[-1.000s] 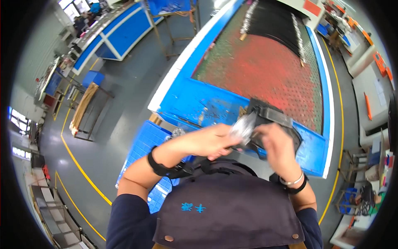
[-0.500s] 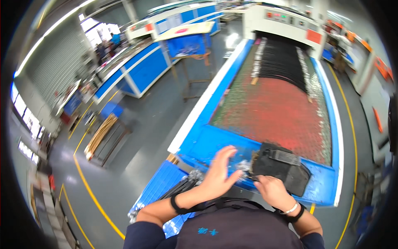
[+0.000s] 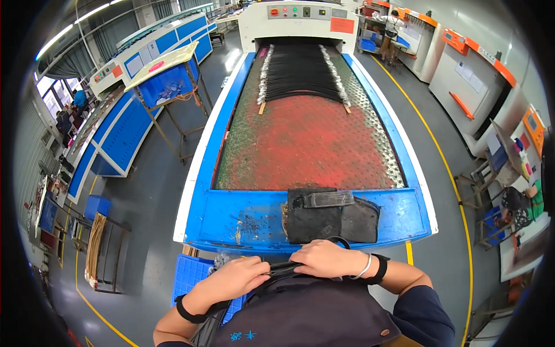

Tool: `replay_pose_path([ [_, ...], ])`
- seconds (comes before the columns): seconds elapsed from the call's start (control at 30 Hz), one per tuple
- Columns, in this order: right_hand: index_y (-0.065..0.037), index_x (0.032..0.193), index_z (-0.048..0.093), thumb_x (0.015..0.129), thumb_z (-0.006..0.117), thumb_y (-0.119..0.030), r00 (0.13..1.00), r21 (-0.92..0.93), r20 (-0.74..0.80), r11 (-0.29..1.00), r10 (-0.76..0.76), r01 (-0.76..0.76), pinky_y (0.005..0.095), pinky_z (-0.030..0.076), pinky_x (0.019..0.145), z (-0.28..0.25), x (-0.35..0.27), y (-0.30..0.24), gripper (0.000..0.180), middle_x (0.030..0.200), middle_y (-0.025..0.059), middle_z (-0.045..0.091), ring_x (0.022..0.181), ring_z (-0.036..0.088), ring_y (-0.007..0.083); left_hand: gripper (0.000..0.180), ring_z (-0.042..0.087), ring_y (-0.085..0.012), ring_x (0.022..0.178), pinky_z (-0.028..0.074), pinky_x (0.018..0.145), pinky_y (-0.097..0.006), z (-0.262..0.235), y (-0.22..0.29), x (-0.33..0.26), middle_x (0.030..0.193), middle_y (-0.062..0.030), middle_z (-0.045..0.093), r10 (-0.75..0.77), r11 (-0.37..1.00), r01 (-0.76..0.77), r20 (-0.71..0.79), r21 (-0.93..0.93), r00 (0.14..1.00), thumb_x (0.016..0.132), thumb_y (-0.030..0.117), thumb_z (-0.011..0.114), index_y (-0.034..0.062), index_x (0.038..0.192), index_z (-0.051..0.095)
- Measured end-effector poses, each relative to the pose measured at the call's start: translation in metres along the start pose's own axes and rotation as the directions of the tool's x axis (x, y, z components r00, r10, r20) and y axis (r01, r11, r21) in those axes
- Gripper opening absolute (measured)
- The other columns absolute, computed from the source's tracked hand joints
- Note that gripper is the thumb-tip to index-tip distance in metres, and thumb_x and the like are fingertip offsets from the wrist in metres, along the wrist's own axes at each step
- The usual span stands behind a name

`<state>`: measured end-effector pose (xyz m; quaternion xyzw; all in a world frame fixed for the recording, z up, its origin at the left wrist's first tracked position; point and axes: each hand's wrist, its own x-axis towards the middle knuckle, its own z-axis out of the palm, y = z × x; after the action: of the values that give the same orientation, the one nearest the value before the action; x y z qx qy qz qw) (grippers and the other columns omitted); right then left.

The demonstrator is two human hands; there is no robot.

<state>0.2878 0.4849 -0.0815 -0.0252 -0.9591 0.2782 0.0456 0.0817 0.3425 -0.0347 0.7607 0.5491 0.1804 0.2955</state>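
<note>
My left hand (image 3: 238,279) and my right hand (image 3: 325,258) are close to my body at the near end of a conveyor machine. Both hands have their fingers curled round black cords (image 3: 282,268) that stretch between them. A thin black loop (image 3: 340,240) arches up just beyond my right hand. Ahead of that hand, black cloth pads (image 3: 315,222) lie on the machine's blue front ledge (image 3: 222,217), with a dark oblong block (image 3: 329,200) on top. More black cords with shiny pale ends lie by my left forearm, partly hidden, over a blue ribbed tray (image 3: 189,274).
Up the red and green conveyor belt (image 3: 306,147), a row of black cords (image 3: 300,72) with whitish ends lies between two wooden sticks, entering the white machine housing (image 3: 295,26). A small stand (image 3: 173,89) and a rack of sticks (image 3: 95,246) stand left. People work farther off.
My view has turned rightward and levelled. My left hand, spread open before, has closed on the black cords. Both hands have drawn in toward my body, and my right hand has moved off the pads.
</note>
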Motion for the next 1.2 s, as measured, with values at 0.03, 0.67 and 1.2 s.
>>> replay_pose_path([
  [0.03, -0.003, 0.084, 0.056, 0.083, 0.059, -0.024, 1.000, 0.016, -0.004, 1.000, 0.001, -0.001, 0.0427, 0.046, 0.068, -0.003, -0.005, 0.002, 0.021, 0.072, 0.0150, 0.061, 0.074, 0.060, 0.0338, 0.012, 0.054, -0.0345, 0.077, 0.043, 0.066, -0.042, -0.002, 0.000, -0.001, 0.077, -0.0133, 0.049, -0.001, 1.000, 0.001, 0.006, -0.008, 1.000, 0.086, 0.016, 0.056, 0.0056, 0.087, 0.050],
  [0.67, 0.000, 0.125, 0.044, 0.081, 0.065, -0.023, 0.624, 0.154, -0.643, 0.873, 0.444, -0.463, 0.0401, 0.034, 0.100, -0.005, -0.074, 0.133, 0.054, 0.127, 0.0204, 0.044, 0.121, 0.041, 0.0348, 0.018, 0.058, -0.0246, 0.067, 0.046, 0.056, -0.034, -0.034, 0.008, -0.049, 0.080, -0.0090, 0.062, 0.190, 0.922, 0.122, -0.704, 0.368, 0.684, 0.052, -0.003, 0.059, 0.0026, 0.069, 0.059],
  [1.2, 0.000, 0.118, 0.049, 0.069, 0.077, -0.015, 0.740, 0.326, -0.421, 0.849, 0.525, -0.416, 0.0291, 0.046, 0.074, -0.001, -0.081, 0.188, 0.058, 0.099, 0.0069, 0.053, 0.085, 0.053, 0.0176, 0.019, 0.052, -0.0232, 0.063, 0.043, 0.056, -0.032, -0.042, 0.034, -0.050, 0.082, -0.0080, 0.061, 0.229, 0.902, 0.100, -0.661, 0.420, 0.714, 0.049, -0.002, 0.058, 0.0043, 0.067, 0.060],
])
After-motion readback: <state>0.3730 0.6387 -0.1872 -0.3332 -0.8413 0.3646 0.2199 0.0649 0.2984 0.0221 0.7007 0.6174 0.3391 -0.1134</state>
